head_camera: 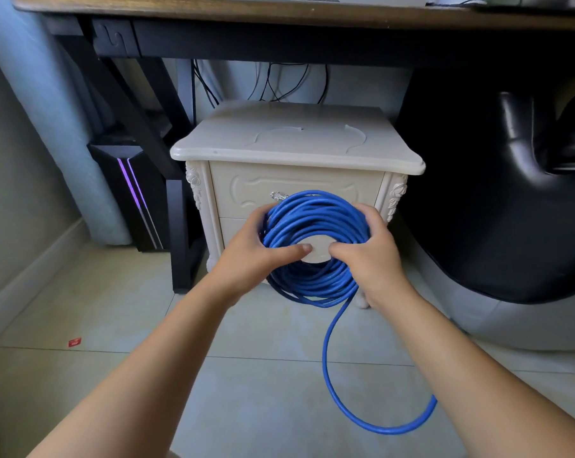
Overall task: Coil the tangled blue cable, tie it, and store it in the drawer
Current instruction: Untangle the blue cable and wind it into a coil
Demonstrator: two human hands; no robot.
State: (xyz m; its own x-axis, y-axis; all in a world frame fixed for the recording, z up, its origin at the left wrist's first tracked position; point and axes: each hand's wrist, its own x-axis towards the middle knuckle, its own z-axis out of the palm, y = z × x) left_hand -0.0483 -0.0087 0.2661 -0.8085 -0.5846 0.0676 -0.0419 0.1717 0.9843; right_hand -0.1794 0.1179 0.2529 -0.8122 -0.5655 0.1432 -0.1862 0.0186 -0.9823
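Cable [312, 213] coil sits upright before the closed drawer [296, 180], left hand [249, 256] and right hand [372, 252] curled round opposite sides; looks light but springy, so clamp the whole bundle and mind the dangling tail [327, 352].

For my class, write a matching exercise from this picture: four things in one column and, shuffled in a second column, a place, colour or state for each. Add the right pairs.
Things
1. blue cable coil
2. bedside cabinet
3. computer tower
4. red scrap

Places, colours, states
A. lies on the floor
B. gripped by the left hand and the right hand
C. cream, top drawer closed
D. black, with a purple light strip

Pairs: 1-B, 2-C, 3-D, 4-A
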